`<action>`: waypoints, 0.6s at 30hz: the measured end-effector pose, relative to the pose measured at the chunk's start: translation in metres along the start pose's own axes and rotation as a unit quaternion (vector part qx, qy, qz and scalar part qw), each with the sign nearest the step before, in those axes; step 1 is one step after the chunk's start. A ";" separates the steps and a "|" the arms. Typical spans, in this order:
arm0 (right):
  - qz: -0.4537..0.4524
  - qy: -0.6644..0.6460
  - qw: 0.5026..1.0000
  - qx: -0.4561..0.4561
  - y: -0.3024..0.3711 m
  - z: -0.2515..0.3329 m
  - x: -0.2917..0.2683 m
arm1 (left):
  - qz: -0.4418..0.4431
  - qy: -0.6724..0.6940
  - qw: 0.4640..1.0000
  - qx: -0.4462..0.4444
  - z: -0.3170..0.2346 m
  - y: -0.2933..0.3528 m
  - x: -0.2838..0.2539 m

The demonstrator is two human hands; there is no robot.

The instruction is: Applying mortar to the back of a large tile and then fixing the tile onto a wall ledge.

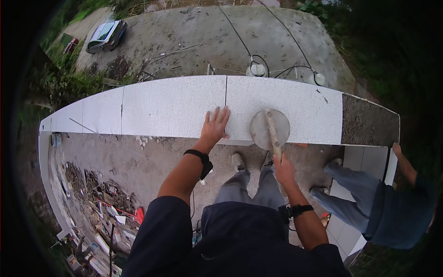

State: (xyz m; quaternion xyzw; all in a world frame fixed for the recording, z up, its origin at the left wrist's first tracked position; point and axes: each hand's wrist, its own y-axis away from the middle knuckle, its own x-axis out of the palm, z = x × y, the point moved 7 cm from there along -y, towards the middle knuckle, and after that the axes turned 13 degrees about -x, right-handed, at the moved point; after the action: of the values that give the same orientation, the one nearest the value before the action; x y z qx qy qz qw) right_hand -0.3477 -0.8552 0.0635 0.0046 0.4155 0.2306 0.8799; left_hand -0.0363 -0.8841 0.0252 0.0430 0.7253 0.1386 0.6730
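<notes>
My left hand (215, 125) lies with fingers spread on a white slab (173, 108), just left of the joint between two slabs on the wall top. My right hand (284, 169) grips the wooden handle of a round grey disc tool (281, 123). The handle runs across the disc. The tool is over the right-hand white slab (314, 113); I cannot tell whether it touches. Right of that slab, a strip of dark rough mortar (369, 121) covers the wall top.
A co-worker (397, 207) stands at the right, one hand at the wall's corner. Rubble and scraps (104, 203) litter the floor at lower left. Beyond the wall lie a concrete yard (184, 37), a parked car (106, 36) and cables running to two white round objects (256, 70).
</notes>
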 end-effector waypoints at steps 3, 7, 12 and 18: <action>0.037 0.041 0.998 0.020 0.001 -0.004 0.009 | -0.007 0.005 1.000 0.005 -0.001 0.002 -0.001; 0.033 0.016 0.999 0.010 0.007 0.005 0.008 | 0.014 -0.005 1.000 -0.010 0.005 0.003 0.001; 0.034 0.045 0.998 0.019 0.009 0.000 0.005 | 0.007 -0.009 1.000 -0.003 -0.001 0.003 -0.004; 0.083 0.003 0.994 0.068 0.022 -0.008 0.005 | 0.006 0.000 1.000 0.014 0.007 0.013 0.017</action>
State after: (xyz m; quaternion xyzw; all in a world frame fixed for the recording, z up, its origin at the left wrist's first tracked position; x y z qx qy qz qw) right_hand -0.3592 -0.8351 0.0593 0.0987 0.4307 0.2743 0.8541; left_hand -0.0320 -0.8661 0.0120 0.0569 0.7267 0.1326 0.6716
